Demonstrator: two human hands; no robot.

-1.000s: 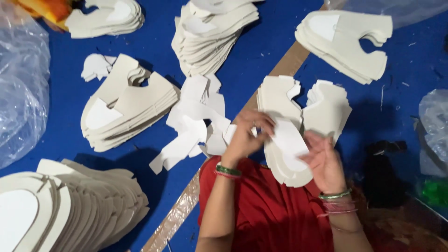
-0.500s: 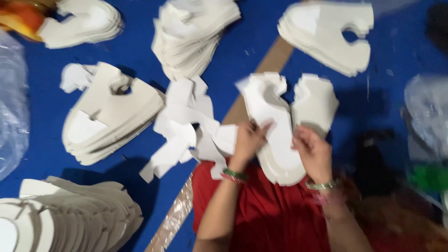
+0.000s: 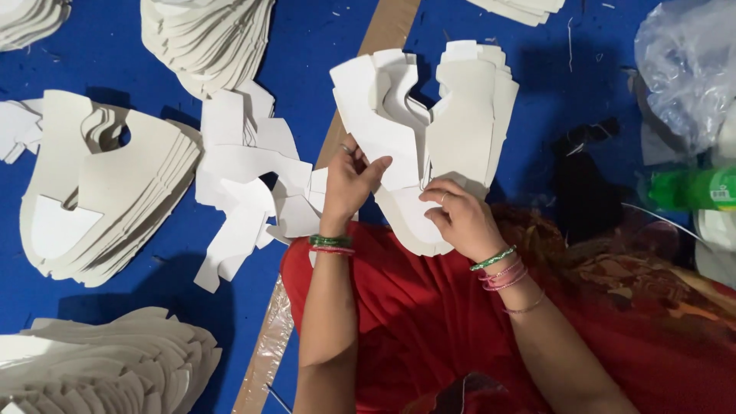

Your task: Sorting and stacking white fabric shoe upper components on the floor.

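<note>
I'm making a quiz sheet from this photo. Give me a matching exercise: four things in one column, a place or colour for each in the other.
1. left hand
2. plastic bottle
3. scrap card offcuts
4. floor cloth

a. blue
b. green, at right edge
c. pinching the top cut card sheet
d. loose pile left of the brown tape strip

Pairs: 1-c, 2-b, 3-d, 4-a
</note>
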